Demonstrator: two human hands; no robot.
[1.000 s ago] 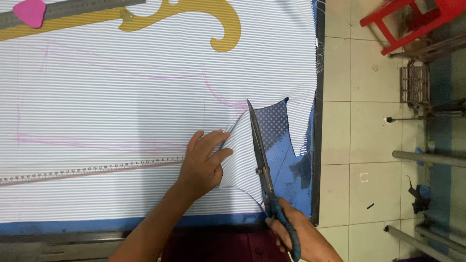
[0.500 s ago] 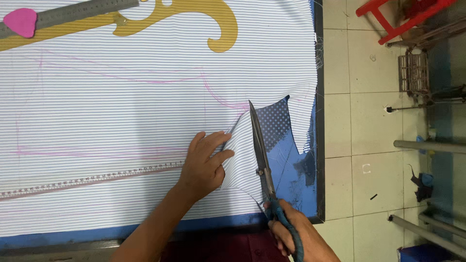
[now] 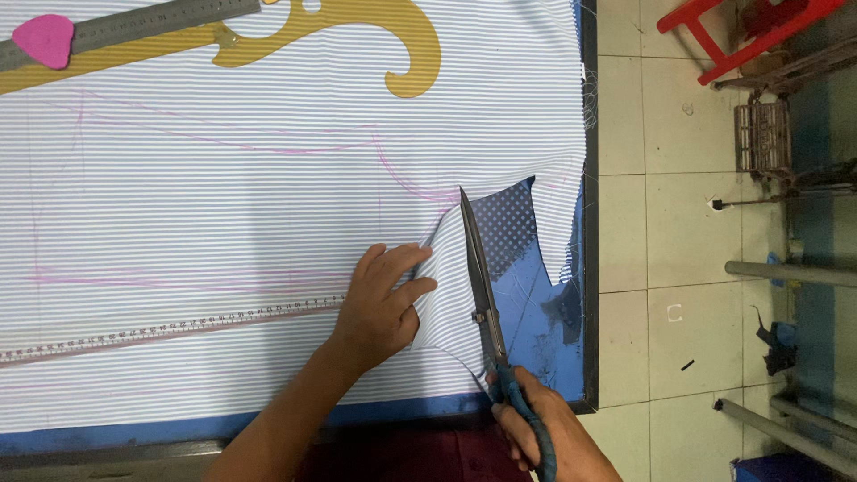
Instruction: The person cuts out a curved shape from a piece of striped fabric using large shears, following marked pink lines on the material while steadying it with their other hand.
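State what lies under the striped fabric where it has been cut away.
Under the striped fabric, a blue table surface and a dark dotted patch show. Elsewhere the fabric covers the table.

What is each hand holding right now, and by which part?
Right hand grips the scissors by the blue-wrapped handle. Left hand presses flat on the striped fabric, gripping nothing.

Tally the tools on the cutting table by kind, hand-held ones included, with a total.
Scissors, in the right hand: 1
Metal ruler: 1
Yellow curve template: 1
Pink chalk: 1
Tape measure, beside the left hand that presses the striped fabric: 1
Total: 5
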